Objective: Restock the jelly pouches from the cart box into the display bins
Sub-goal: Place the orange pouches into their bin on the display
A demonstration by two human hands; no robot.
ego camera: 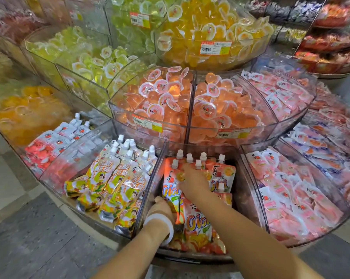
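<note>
Head view: a tiered, curved display of clear plastic bins, seen from above and in front.
Centre bin [248, 200]: bottom tier at 6 o'clock, a clear wedge-shaped compartment; both hands are inside it.
Orange jelly pouches [198, 224]: spouted pouches with white caps lying in the centre bin, caps pointing toward 12 o'clock; a row of caps lines the far end and more pouches overlap toward the near rim.
Right hand [192, 180]: palm down on top of the pouches near the middle of the bin, fingers reaching toward 11 o'clock and resting on an upper pouch; whether they press flat or pinch it cannot be told.
Left hand [162, 208]: at the bin's 8 o'clock corner, against the left wall, fingers tucked down beside the pouches and hidden, so the grip cannot be told.
White bracelet [160, 224]: around the left wrist.
Yellow-green pouches [113, 182]: fill the neighbouring bin at 9 o'clock, caps up and away.
Red and white pouches [53, 141]: in the bin further toward 10 o'clock.
Pink sachets [291, 198]: heaped in the bin at 3 o'clock.
Peach jelly cups [180, 101]: in the middle tier at 12 o'clock, two compartments side by side.
Yellow jelly cups [210, 27]: top tier, toward 1 o'clock.
Green jelly cups [85, 57]: tier at 11 o'clock.
Price labels [215, 47]: stuck on the bin fronts.
</note>
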